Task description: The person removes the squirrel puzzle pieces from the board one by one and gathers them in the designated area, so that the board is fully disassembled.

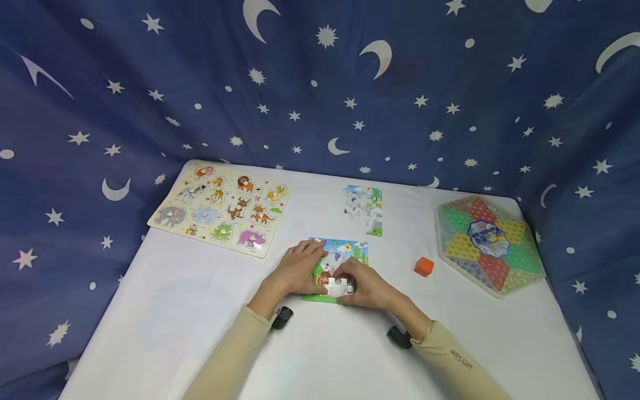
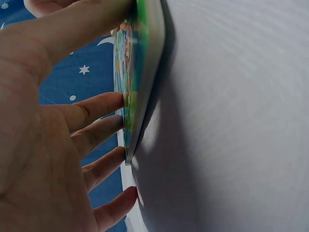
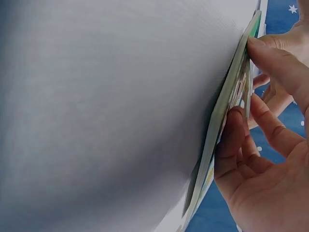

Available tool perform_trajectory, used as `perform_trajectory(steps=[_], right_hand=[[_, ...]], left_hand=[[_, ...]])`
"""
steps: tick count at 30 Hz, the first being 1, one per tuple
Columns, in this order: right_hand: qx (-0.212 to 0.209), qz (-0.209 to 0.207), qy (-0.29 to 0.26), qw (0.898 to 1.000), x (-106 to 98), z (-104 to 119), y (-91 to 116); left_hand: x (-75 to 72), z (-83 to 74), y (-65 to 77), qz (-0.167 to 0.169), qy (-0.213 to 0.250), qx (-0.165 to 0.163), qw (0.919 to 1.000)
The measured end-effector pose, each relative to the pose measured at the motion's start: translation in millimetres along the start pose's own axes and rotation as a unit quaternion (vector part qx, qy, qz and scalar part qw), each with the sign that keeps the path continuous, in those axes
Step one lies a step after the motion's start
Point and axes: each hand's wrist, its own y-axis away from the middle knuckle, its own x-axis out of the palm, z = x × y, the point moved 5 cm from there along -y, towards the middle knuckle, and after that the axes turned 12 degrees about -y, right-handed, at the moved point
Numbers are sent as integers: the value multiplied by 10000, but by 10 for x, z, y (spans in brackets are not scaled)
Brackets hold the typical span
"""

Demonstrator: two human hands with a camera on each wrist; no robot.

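A small jigsaw puzzle board (image 1: 320,298) with a cartoon animal picture lies on the table in front of me. My left hand (image 1: 298,269) rests on its left side; in the left wrist view the fingertips touch the board's face and the little finger reaches past its edge. Over the lower right part of the board, my right hand (image 1: 367,285) pinches a white and grey jigsaw piece (image 1: 339,288) between thumb and fingers. The right wrist view shows this piece edge-on, slightly raised and tilted against the board (image 3: 219,106). The fingers partly hide the picture.
Behind the board lie loose jigsaw pieces (image 1: 374,211) in two columns. An animal peg puzzle (image 1: 227,201) lies at the back left. To the right are an orange block (image 1: 424,266) and a hexagonal case (image 1: 492,244) of coloured beads. A starry blue curtain (image 1: 310,100) surrounds the white table (image 1: 200,294).
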Motion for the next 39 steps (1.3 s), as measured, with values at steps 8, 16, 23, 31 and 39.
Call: perform_trajectory(steps=[8,16,23,31,39], right_hand=[[-194,-39,73,9998,13,12,-2],[-111,-83,462,9988,7,5,-2],[-85,-119,481,9987,-43,-4,-13],[-113,-214,479,9986,-142,-34,-58],[-133,-406,402,9983,-253,-63,-113]], left_hand=[[-6,14,13,54,44,91,9999],[7,17,14,110,-44,27,9999],[-10,18,28,85,143,53,9998],[-9,30,37,124,69,63,9999],[-5,38,38,93,113,35,9999]])
